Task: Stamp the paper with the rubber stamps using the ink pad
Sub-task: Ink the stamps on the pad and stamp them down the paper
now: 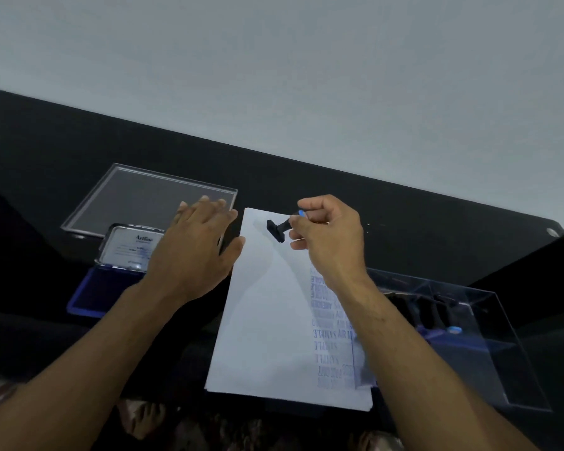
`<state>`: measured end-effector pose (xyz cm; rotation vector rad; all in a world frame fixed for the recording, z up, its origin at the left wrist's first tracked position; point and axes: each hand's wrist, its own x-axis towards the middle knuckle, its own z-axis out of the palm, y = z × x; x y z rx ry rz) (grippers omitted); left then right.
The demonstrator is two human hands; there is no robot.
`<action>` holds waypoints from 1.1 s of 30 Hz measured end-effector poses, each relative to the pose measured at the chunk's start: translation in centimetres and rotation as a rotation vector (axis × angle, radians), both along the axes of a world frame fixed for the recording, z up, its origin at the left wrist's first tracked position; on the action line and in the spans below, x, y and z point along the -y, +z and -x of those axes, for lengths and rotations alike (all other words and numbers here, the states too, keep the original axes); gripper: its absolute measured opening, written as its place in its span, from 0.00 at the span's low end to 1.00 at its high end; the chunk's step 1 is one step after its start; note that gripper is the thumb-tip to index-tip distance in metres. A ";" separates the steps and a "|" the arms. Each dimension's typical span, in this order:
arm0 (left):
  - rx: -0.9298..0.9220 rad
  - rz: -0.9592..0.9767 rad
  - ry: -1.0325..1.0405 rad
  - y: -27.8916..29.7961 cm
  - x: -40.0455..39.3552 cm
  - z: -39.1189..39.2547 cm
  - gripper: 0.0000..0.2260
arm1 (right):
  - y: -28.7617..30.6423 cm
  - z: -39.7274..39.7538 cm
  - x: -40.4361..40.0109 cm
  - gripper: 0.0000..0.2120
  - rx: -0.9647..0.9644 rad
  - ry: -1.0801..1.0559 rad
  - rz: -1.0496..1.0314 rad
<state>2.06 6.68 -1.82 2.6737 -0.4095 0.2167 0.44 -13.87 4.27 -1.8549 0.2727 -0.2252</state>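
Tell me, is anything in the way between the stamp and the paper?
Nothing visible. The right hand holds the black rubber stamp above the bare top of the white paper. The left hand lies off to the paper's left edge.

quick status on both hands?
Left hand: open, fingers straight, at the left edge of the paper.
Right hand: holding the black rubber stamp above the paper.

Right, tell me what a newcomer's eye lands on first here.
The white paper at the centre of the dark table, its right side crowded with blue stamp prints. Above its far end the right hand pinches a black rubber stamp. The left hand lies spread by the open blue ink pad.
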 end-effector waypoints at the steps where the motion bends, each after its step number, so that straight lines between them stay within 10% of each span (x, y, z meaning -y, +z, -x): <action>1: -0.005 0.012 0.012 0.1 -0.9 0.8 0.25 | 0.0 0.2 -0.9 0.10 -0.001 0.017 0.011; 33: -0.014 -0.077 0.271 -5.0 -17.6 11.8 0.35 | -0.8 5.9 -19.4 0.10 0.126 0.416 0.478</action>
